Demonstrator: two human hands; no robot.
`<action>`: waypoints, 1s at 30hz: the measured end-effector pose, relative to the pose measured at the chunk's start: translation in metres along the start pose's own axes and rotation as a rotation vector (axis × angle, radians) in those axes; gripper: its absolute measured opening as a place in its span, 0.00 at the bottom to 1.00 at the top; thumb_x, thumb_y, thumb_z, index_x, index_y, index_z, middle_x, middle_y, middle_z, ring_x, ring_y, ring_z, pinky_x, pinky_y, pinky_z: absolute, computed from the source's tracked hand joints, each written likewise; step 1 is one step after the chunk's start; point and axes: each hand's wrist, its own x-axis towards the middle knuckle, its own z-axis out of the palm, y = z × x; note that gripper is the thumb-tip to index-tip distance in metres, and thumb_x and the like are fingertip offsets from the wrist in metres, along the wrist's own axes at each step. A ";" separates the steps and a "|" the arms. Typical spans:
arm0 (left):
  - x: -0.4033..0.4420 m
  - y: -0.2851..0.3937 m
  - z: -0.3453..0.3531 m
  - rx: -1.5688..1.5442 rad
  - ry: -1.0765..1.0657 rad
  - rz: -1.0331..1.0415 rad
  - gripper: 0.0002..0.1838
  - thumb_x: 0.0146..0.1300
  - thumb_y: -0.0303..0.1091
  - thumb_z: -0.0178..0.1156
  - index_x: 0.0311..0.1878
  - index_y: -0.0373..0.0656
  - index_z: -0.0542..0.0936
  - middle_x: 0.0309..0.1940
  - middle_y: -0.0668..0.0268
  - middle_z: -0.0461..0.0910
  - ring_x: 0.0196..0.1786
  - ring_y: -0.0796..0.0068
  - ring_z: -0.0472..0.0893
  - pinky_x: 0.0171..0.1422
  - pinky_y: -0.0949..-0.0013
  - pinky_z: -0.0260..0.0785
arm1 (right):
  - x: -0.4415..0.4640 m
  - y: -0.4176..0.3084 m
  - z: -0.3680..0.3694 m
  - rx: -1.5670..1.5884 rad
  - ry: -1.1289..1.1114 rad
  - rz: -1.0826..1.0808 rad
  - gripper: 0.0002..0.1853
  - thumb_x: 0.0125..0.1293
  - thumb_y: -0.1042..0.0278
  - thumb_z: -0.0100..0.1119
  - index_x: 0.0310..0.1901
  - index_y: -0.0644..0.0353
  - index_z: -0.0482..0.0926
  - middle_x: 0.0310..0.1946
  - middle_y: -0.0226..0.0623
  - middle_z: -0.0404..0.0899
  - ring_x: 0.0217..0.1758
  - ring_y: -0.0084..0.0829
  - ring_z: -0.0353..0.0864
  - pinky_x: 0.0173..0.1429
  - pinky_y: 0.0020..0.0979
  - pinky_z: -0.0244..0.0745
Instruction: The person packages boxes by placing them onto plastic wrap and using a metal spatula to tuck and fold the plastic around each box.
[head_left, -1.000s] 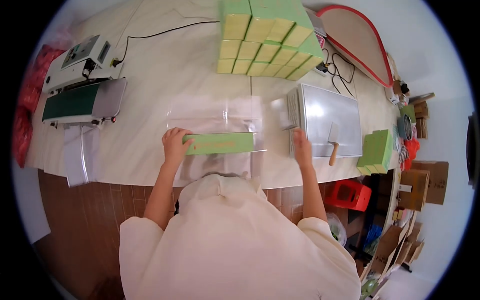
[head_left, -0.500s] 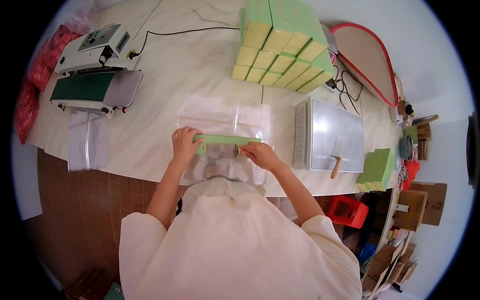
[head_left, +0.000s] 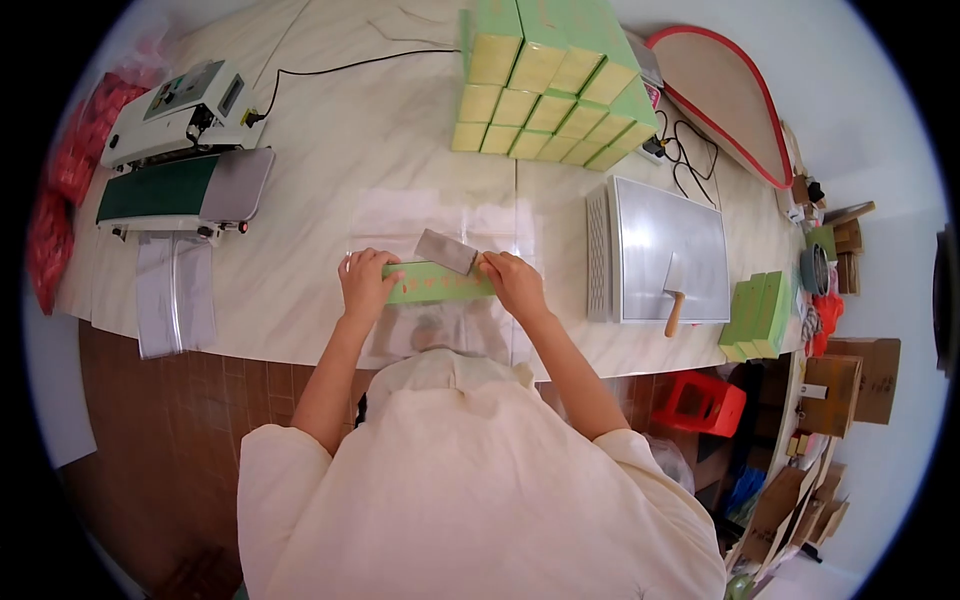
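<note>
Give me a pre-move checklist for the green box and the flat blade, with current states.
1. Left hand on the left end of the green box: ok.
2. Right hand holding the flat blade by its near end: ok.
3. Flat blade lined up with the box's long side: not ok, it slants across the far edge.
4. Flat blade touching the box: cannot tell from this single view.
5. Clear plastic sheet spread out around the box: ok.
6. Wooden-handled trowel out of the way: ok, it lies on the metal-topped unit, apart from both hands.
</note>
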 end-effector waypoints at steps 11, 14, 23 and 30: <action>-0.003 -0.005 0.005 -0.018 0.022 0.023 0.11 0.54 0.39 0.70 0.41 0.53 0.83 0.41 0.70 0.78 0.54 0.64 0.74 0.71 0.51 0.53 | -0.064 -0.052 0.038 0.339 -0.015 0.350 0.15 0.75 0.58 0.45 0.50 0.62 0.69 0.37 0.56 0.81 0.40 0.61 0.79 0.43 0.55 0.72; -0.003 -0.008 0.007 -0.009 0.015 0.018 0.12 0.55 0.39 0.69 0.42 0.53 0.83 0.42 0.70 0.79 0.54 0.64 0.74 0.71 0.50 0.53 | -0.092 -0.055 0.049 0.221 -0.077 0.337 0.14 0.75 0.59 0.44 0.48 0.63 0.66 0.33 0.57 0.80 0.34 0.62 0.79 0.37 0.56 0.73; -0.005 -0.009 0.005 0.013 0.027 0.040 0.12 0.55 0.39 0.69 0.43 0.53 0.83 0.41 0.71 0.80 0.53 0.64 0.76 0.68 0.51 0.56 | -0.100 -0.035 0.041 -0.109 0.008 0.432 0.12 0.74 0.61 0.46 0.44 0.62 0.64 0.26 0.50 0.79 0.26 0.54 0.81 0.29 0.51 0.77; -0.004 -0.009 0.005 0.010 -0.010 0.019 0.12 0.56 0.41 0.68 0.44 0.53 0.83 0.43 0.70 0.80 0.55 0.64 0.75 0.70 0.48 0.53 | -0.100 -0.018 0.027 -0.213 0.074 0.528 0.12 0.74 0.61 0.47 0.43 0.63 0.64 0.25 0.51 0.80 0.26 0.53 0.82 0.29 0.49 0.78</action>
